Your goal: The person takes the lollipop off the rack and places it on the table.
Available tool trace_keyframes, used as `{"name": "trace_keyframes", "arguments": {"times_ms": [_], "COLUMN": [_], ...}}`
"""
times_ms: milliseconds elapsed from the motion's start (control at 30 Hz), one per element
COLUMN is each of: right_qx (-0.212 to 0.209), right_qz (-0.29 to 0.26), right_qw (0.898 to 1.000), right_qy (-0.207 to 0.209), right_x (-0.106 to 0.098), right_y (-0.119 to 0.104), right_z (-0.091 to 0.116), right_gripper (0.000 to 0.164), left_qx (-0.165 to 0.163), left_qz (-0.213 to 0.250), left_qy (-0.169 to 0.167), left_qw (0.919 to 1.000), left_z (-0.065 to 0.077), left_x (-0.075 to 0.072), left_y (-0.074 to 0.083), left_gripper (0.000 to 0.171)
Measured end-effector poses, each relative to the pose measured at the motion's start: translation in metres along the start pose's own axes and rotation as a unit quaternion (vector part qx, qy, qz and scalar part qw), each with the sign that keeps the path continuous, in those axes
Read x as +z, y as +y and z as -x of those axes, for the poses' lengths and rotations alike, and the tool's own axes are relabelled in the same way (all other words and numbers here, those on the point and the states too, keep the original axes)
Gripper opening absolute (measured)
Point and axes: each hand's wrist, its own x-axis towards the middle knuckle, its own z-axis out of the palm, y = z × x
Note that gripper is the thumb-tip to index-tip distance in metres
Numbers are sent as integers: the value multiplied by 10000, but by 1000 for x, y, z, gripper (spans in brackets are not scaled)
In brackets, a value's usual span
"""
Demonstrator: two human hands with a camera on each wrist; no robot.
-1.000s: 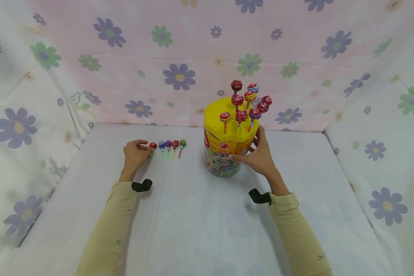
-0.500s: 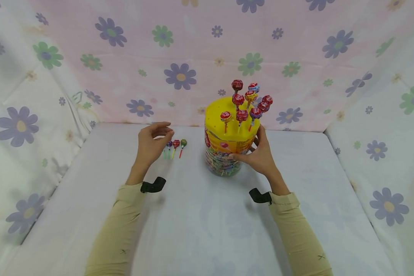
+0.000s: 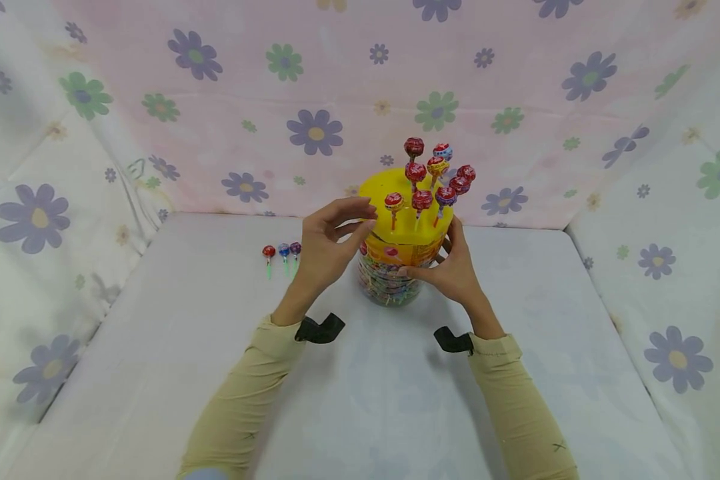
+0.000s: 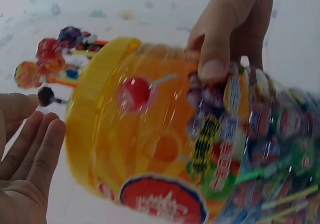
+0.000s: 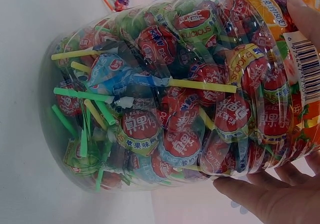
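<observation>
A clear jar full of wrapped lollipops stands upright on the table under a yellow lid. Several lollipops stick up out of that lid by their sticks. My right hand grips the jar's right side, thumb in front; in the right wrist view its fingers lie against the plastic. My left hand is beside the lid's left edge, and nothing shows between its fingers in the left wrist view. Whether they touch the lid I cannot tell.
On the white table left of the jar lie a red lollipop, a blue one and a purple one. My left hand hides others of this row in the head view. Flowered cloth encloses the back and sides.
My left hand has left the red lollipop at the row's left end and moved right to the jar lid. That lollipop lies on the table. My right hand keeps its hold.
</observation>
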Motion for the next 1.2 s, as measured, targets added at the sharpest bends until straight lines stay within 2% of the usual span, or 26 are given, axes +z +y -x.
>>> {"name": "trace_keyframes", "arguments": {"times_ms": [167, 367, 467, 600, 833, 900, 1033, 1133, 1200], "right_qx": [81, -20, -68, -101, -90, -59, 12, 67, 71], "right_qz": [16, 99, 115, 79, 26, 11, 41, 68, 70], "right_qw": [10000, 9999, 9999, 9999, 10000, 10000, 10000, 10000, 10000], "right_qy": [-32, 60, 78, 60, -28, -30, -22, -7, -5], "right_x": [1, 0, 0, 0, 1, 1, 2, 2, 2], "right_y": [-20, 6, 10, 4, -29, -30, -31, -31, -30], "right_z": [4, -1, -2, -1, 7, 7, 8, 8, 8], "right_gripper": [104, 106, 105, 106, 102, 102, 103, 102, 102], "left_qx": [263, 461, 512, 469, 270, 351, 779, 992, 985], "left_qz": [277, 204, 156, 96, 44, 58, 149, 196, 218], "left_qy": [96, 201, 209, 218, 311, 386, 615, 746, 820], "left_qw": [9992, 9985, 9983, 9986, 9991, 9986, 9950, 9921, 9915], "left_z": [-2, -4, -5, -6, -7, -7, -5, -2, 1], "left_x": [17, 28, 30, 32, 35, 36, 32, 25, 17], "left_y": [-1, 0, 0, 2, 6, 7, 10, 11, 10], "left_gripper": [32, 38, 38, 37, 36, 35, 34, 33, 33]}}
